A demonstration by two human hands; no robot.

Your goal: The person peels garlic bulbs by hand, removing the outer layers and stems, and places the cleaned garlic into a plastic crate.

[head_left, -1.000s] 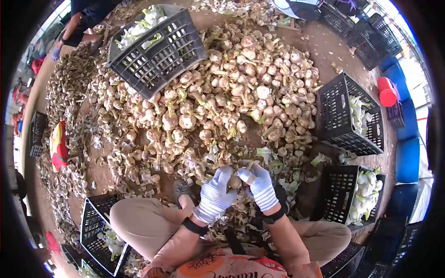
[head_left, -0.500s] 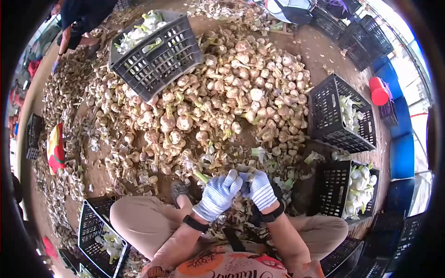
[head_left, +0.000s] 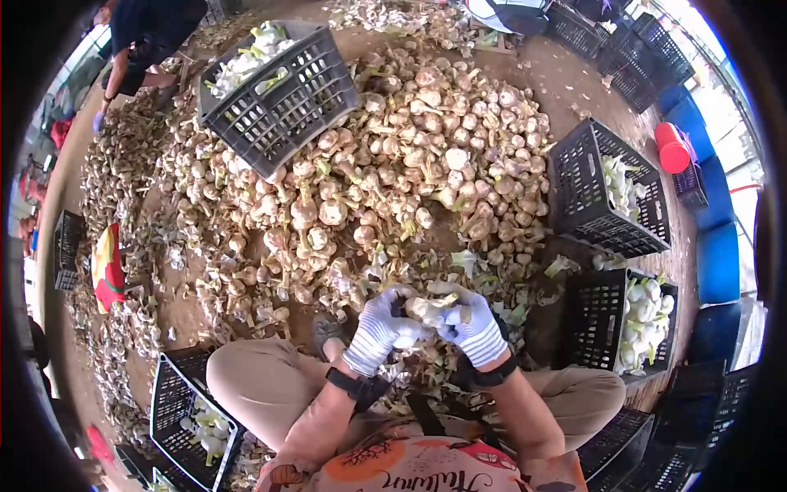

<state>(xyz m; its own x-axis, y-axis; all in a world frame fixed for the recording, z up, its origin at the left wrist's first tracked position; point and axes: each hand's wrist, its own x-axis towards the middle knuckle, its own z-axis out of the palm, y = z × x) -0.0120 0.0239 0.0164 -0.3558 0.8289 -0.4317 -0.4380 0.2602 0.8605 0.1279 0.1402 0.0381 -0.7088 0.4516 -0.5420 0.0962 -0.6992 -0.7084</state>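
Just on the near side of the garlic heap [head_left: 434,135], a pale garlic bulb [head_left: 428,310], partly covered, sits gripped in the right hand [head_left: 471,326]; the left hand [head_left: 384,328] curls at its other end, its hold hard to make out. Unlike half a second ago, the bulb's pale side shows between the hands, both forearms [head_left: 316,426] angling inward toward the heap.

Produce shed | heaped garlic bulbs [head_left: 447,139] | slatted crates [head_left: 283,107] | brown floor [head_left: 566,82]

A single pale garlic bulb [head_left: 429,311], whitish with yellowish patches, sits partly covered between the gloved fingers [head_left: 407,330].
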